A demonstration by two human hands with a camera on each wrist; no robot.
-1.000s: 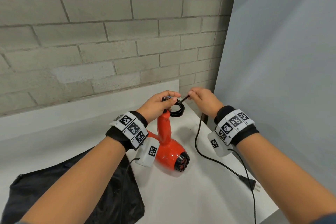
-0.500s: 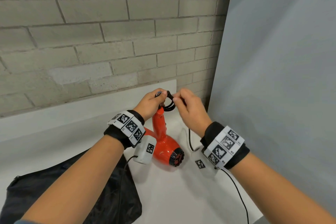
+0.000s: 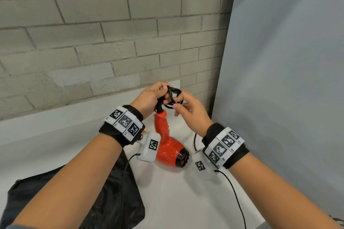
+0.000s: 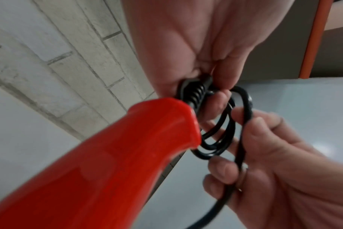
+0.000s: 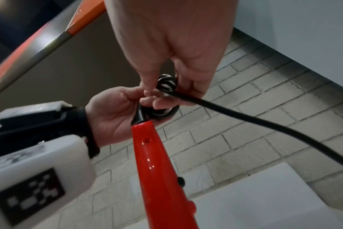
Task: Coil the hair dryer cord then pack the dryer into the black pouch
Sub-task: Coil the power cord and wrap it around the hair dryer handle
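Note:
A red hair dryer (image 3: 168, 147) stands on its barrel on the white table (image 3: 178, 201), handle up. My left hand (image 3: 149, 98) pinches several small loops of the black cord (image 3: 173, 96) just above the handle's end (image 4: 166, 124). My right hand (image 3: 188, 108) is right beside it, its fingers curled round the cord (image 5: 245, 116) and laying it on the loops. The loose cord (image 3: 236, 195) trails down past my right wrist to the table's front edge; the plug is out of view. The black pouch (image 3: 104, 195) lies flat at the front left, partly under my left forearm.
A grey brick wall (image 3: 93, 42) stands behind the table and a plain grey panel (image 3: 288, 80) closes off the right side. The table's right edge runs near the panel.
My right hand has swung in from the right to the coil and brought the cord over it, adding a loop. The left hand has kept its hold above the handle.

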